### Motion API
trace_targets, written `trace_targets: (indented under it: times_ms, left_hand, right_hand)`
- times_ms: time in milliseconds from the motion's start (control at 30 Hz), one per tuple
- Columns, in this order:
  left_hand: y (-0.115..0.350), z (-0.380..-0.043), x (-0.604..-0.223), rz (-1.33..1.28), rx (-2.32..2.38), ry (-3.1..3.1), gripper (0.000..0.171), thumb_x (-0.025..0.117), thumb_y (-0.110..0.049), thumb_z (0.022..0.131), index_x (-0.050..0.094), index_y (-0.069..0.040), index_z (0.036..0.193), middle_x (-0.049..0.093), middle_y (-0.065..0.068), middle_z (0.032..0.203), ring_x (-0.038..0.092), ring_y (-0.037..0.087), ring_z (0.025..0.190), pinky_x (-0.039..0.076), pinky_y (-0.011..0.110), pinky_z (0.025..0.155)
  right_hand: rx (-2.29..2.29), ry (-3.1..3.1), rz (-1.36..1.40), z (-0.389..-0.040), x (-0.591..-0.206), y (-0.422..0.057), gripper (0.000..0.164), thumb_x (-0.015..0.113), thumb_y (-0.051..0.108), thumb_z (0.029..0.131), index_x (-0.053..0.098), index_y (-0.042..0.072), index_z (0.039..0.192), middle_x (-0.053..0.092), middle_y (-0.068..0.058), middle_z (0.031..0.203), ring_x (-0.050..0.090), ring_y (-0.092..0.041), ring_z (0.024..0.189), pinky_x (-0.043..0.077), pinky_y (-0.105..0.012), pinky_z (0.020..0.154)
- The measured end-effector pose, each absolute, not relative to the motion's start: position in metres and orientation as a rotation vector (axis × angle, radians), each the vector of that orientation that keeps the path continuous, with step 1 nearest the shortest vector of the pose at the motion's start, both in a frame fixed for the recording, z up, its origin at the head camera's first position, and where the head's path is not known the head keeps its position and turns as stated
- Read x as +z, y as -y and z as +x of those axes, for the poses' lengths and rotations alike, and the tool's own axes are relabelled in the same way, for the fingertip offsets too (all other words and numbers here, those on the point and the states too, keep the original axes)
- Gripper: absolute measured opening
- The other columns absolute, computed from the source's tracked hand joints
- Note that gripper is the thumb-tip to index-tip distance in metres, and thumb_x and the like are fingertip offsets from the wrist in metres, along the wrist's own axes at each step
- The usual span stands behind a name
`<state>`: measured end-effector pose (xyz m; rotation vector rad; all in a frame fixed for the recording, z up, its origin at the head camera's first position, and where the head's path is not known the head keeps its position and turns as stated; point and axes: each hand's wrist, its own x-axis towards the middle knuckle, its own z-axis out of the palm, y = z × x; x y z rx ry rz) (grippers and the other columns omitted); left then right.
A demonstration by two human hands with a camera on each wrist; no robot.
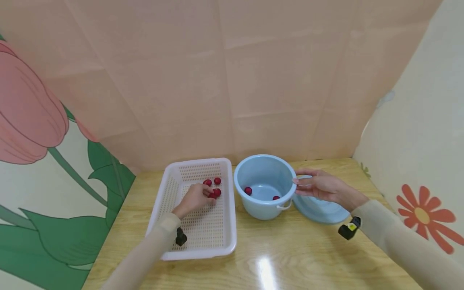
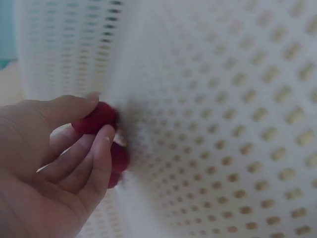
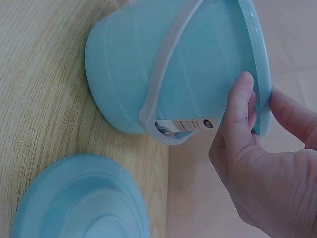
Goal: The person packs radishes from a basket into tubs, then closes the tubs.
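Note:
My left hand [image 1: 195, 197] reaches into the white plastic basket [image 1: 232, 217]. In the left wrist view its thumb and fingers pinch a small round dark-red ball [image 2: 98, 118], low by the perforated basket wall. Another red ball [image 2: 119, 157] shows just beside the fingertips. Several such balls lie near the basket's far right part, among them one red ball [image 1: 217, 181] apart from the hand. My right hand [image 1: 320, 186] grips the rim of a light-blue bucket [image 1: 262, 210], thumb on one side and fingers on the other. Inside the bucket are two red balls [image 1: 248, 190].
A light-blue lid [image 1: 322, 216] lies on the wooden table [image 1: 290, 253] to the bucket's right, under my right hand. The bucket's pale handle [image 3: 163, 64] hangs down its side. A peach-coloured covering [image 1: 275, 100] rises behind the table.

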<state>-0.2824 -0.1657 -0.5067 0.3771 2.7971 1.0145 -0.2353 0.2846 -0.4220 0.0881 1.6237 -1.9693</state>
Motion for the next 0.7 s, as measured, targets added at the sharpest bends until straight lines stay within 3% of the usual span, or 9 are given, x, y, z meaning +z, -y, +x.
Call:
trace_targets:
  times_ms: [133,333,533,700]
  left_hand:
    - [0.168,-0.284,-0.498,0.358,1.212,-2.728,0.031,0.091,-0.024,0.083,0.082,-0.008,0.109,0.079,0.005,0.105,0.070,0.014,0.091,0.060,0.032,0.079]
    - [0.164,-0.289,-0.483,0.267,1.456,-2.531,0.036,0.089,-0.028,0.086,0.080,-0.013,0.117,0.080,0.008,0.114,0.076,0.018,0.102,0.064,0.043,0.089]
    - [0.155,-0.297,-0.473,0.228,1.493,-2.513,0.041,0.088,-0.028,0.086,0.078,-0.012,0.123,0.079,0.009,0.120,0.075,0.023,0.114,0.063,0.037,0.090]
    - [0.146,-0.301,-0.461,0.239,1.592,-2.482,0.034,0.089,-0.023,0.085,0.080,-0.013,0.116,0.081,0.009,0.115,0.076,0.021,0.109,0.063,0.034,0.090]
  right_hand:
    - [-1.971,-1.622,0.090,-0.233,-0.421,-0.284,0.053,0.069,0.007,0.101,0.048,0.006,0.150,0.076,-0.007,0.118,0.076,-0.019,0.102,0.063,-0.035,0.095]
    - [-1.975,-1.633,0.105,-0.232,-0.420,-0.284,0.056,0.069,0.007,0.101,0.045,0.004,0.152,0.076,-0.007,0.117,0.076,-0.018,0.102,0.063,-0.035,0.096]
    - [-1.988,-1.626,0.091,-0.233,-0.419,-0.284,0.052,0.066,0.005,0.103,0.044,0.004,0.150,0.078,-0.006,0.113,0.077,-0.018,0.100,0.064,-0.034,0.092]
    - [-1.987,-1.622,0.070,-0.234,-0.419,-0.284,0.052,0.064,0.003,0.103,0.042,0.003,0.151,0.079,-0.006,0.111,0.077,-0.018,0.101,0.063,-0.035,0.094]
